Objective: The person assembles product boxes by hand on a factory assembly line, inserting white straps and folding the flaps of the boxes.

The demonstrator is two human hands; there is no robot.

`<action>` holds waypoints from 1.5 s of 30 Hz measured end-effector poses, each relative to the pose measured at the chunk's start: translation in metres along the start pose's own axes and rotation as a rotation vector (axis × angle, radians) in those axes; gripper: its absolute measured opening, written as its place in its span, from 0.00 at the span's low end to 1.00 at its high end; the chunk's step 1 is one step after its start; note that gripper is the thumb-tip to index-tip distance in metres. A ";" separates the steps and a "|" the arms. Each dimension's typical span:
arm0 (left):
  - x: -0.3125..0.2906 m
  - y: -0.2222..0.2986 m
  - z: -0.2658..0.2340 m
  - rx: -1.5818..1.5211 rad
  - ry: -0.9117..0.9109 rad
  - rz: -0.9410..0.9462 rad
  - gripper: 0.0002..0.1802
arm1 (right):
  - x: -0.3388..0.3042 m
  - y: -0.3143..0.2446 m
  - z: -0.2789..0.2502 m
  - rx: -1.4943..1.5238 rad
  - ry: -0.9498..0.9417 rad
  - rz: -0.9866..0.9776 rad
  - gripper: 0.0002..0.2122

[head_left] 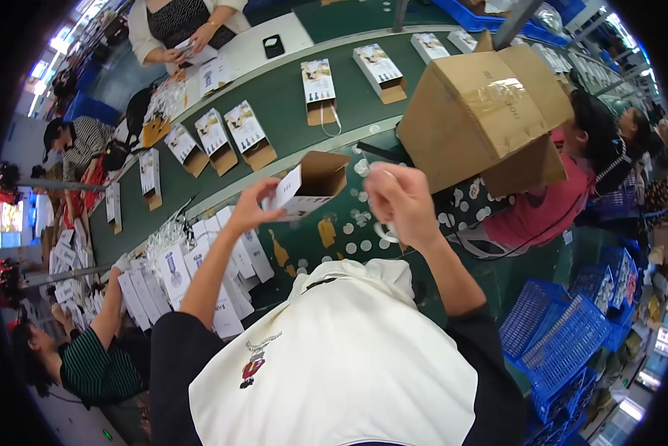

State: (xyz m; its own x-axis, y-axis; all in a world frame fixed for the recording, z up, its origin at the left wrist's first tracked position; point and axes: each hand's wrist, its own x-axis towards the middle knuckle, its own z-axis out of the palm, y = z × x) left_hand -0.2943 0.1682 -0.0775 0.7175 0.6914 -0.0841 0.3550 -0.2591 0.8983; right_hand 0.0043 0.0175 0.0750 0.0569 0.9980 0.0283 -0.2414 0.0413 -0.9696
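At eight o'clock is one co-worker's green-striped shirt (pixel 99 372). From nine o'clock round to one o'clock, I count nine white printed boxes (pixel 247 123) on the green belt (pixel 285 123), left of the big carton; each shows a picture and dark lettering. Between eight and nine o'clock lies a pile of slim white boxes (pixel 174 275), overlapping, so their count is not sure; some bear a printed drawing and letters.

Near ten o'clock, the left hand (pixel 252 207) grips one open box (pixel 304 207) by its left side, fingers bent around the white wall. This box is at eleven o'clock, tilted, above the green tabletop (pixel 300 234), its brown mouth toward the right hand (pixel 402 199), which is apart from it. The right fingers are curled closed; whether they hold the white loop (pixel 385 233) below, I cannot tell.

At two o'clock stands one brown carton (pixel 460 111) with clear tape and faint print. At four o'clock are several blue baskets (pixel 572 342).
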 end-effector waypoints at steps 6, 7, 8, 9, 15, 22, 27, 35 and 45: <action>-0.015 0.044 0.064 -0.417 0.127 0.044 0.35 | 0.063 -0.047 0.060 -0.118 -0.243 -0.255 0.18; -0.020 0.047 0.069 -0.424 0.149 0.046 0.35 | 0.071 -0.044 0.066 -0.174 -0.248 -0.320 0.17; -0.025 0.050 0.073 -0.471 0.178 0.064 0.35 | 0.077 -0.041 0.070 -0.228 -0.253 -0.384 0.17; -0.030 0.053 0.078 -0.517 0.207 0.083 0.35 | 0.080 -0.040 0.073 -0.292 -0.247 -0.436 0.16; -0.055 0.048 0.101 -0.885 0.327 0.080 0.36 | 0.068 0.001 0.074 -0.845 -0.401 -0.684 0.07; -0.077 0.035 0.111 -0.803 0.413 0.050 0.36 | 0.028 0.008 0.069 -1.144 -0.514 -0.638 0.23; -0.075 0.031 0.082 -0.332 0.501 -0.004 0.32 | 0.031 0.077 0.050 -1.425 -0.671 -0.277 0.12; -0.147 -0.046 0.100 0.634 0.741 -0.691 0.39 | 0.168 0.162 -0.059 -0.108 0.129 0.397 0.08; -0.168 -0.059 0.152 0.795 0.690 -0.956 0.44 | 0.298 0.275 -0.176 -0.130 0.764 0.493 0.19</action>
State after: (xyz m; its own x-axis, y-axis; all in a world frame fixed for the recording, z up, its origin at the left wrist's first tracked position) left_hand -0.3445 -0.0354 -0.1825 -0.3360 0.9385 -0.0793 0.9315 0.3436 0.1192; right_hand 0.1258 0.3178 -0.2262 0.6126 0.5960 -0.5191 -0.2998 -0.4324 -0.8504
